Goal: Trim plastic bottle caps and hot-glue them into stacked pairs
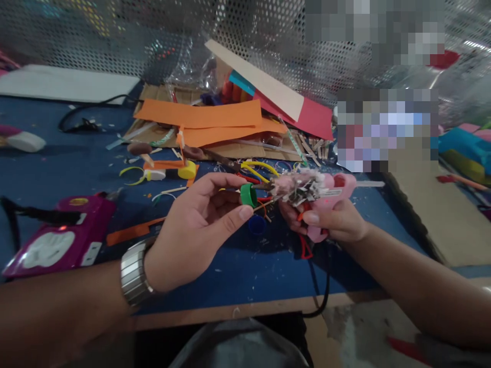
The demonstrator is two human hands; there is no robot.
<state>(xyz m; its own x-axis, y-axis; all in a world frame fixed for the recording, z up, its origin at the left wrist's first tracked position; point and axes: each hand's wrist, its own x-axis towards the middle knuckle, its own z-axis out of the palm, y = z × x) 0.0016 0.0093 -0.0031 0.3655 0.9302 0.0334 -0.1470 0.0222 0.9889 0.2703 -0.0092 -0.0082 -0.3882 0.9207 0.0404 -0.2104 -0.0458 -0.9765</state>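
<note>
My left hand (pixel 203 225) pinches a small green bottle cap (pixel 248 195) between thumb and fingers. A thin wooden stick (pixel 263 205) runs from my left fingertips toward the glue gun's nozzle. My right hand (pixel 333 220) grips a pink hot glue gun (pixel 330 190), its fingers near the red trigger. White and grey scraps cling around the gun's front end, and a clear glue stick (pixel 368 184) sticks out of its back. The nozzle points left, close to the cap; whether they touch I cannot tell. Below lies a dark blue bottle cap (pixel 257 225).
A purple power strip (pixel 69 230) with a glowing light and black plug lies left. Scissors with yellow handles (pixel 253 167), orange paper (pixel 207 113) and cardboard (pixel 230 150) lie behind my hands. More cardboard (pixel 418 204) is at right. A black cord hangs over the table's front edge.
</note>
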